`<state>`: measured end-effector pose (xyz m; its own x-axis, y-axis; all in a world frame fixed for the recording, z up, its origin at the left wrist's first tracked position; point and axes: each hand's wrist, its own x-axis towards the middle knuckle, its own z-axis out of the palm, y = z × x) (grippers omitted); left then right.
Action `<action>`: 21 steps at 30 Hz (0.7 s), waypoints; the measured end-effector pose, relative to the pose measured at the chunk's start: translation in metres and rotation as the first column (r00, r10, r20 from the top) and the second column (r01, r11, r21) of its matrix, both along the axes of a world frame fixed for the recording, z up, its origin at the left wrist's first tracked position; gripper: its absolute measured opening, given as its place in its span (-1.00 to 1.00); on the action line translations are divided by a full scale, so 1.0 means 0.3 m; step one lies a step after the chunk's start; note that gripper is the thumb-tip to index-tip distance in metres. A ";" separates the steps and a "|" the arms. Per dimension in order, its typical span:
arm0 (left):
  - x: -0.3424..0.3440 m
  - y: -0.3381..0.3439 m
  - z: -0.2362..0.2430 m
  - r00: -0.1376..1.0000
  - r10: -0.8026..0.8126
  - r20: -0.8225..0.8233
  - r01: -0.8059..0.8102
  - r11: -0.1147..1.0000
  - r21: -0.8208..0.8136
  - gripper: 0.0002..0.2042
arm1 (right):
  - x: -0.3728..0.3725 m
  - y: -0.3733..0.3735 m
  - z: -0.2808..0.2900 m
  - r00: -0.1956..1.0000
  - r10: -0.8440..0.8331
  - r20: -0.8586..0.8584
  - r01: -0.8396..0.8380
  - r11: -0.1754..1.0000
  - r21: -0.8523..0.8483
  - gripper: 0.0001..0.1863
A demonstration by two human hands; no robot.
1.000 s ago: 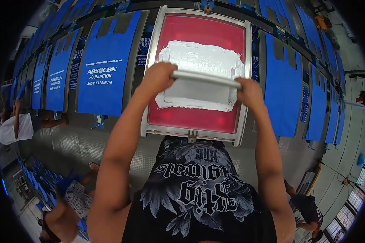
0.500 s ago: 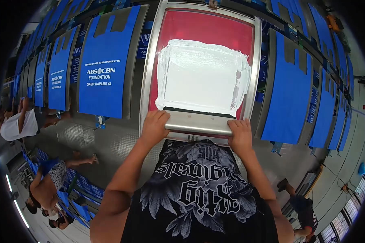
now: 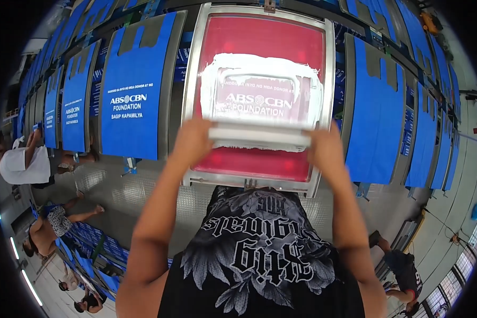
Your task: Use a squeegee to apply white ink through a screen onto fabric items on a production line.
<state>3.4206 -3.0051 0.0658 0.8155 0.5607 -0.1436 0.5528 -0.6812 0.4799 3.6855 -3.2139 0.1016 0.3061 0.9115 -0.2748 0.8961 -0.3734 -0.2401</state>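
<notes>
My left hand (image 3: 192,142) and my right hand (image 3: 325,148) grip the two ends of a wide metal-handled squeegee (image 3: 259,133), both slightly blurred. It lies across the red mesh (image 3: 262,34) of a screen-printing frame (image 3: 194,100). White ink (image 3: 210,87) forms a thick, uneven border on the mesh. Inside that border the ink is scraped thin, and pale lettering shows beyond the squeegee. More white ink edges the near side of the squeegee. What lies under the screen is mostly hidden.
Blue fabric panels on dark boards stand in rows at left (image 3: 127,119) and right (image 3: 376,116); the left ones bear white print. A person in white (image 3: 26,165) and another in patterned shorts (image 3: 59,221) are at left, one in dark clothes (image 3: 403,273) at lower right.
Both hands and the squeegee are now farther from my body, off the near end of the frame. The thick white ink layer has thinned, exposing lettering in the mesh.
</notes>
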 end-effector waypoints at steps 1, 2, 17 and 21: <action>-0.072 -0.081 -0.003 0.999 -0.040 0.013 0.040 0.999 -0.016 -0.68 | -0.078 -0.099 -0.018 0.999 -0.008 -0.038 0.009 1.000 0.028 -0.57; -0.143 -0.153 -0.067 0.997 -0.046 0.059 0.046 0.999 -0.001 -0.68 | -0.122 -0.151 -0.064 0.997 -0.007 -0.079 0.011 0.998 0.060 -0.59; -0.011 0.027 -0.014 0.999 -0.034 0.035 0.033 0.999 0.023 -0.66 | -0.026 0.003 -0.001 0.998 -0.041 -0.048 0.044 0.998 0.055 -0.58; -0.077 -0.136 -0.101 0.991 -0.013 0.135 0.005 0.999 0.054 -0.65 | -0.113 -0.143 -0.147 0.995 -0.064 -0.079 0.071 0.993 0.091 -0.49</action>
<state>3.3975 -3.0459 0.0355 0.8304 0.5572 -0.0012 0.4790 -0.7128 0.5124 3.6515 -3.2568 0.0575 0.3495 0.9122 -0.2138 0.8473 -0.4051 -0.3434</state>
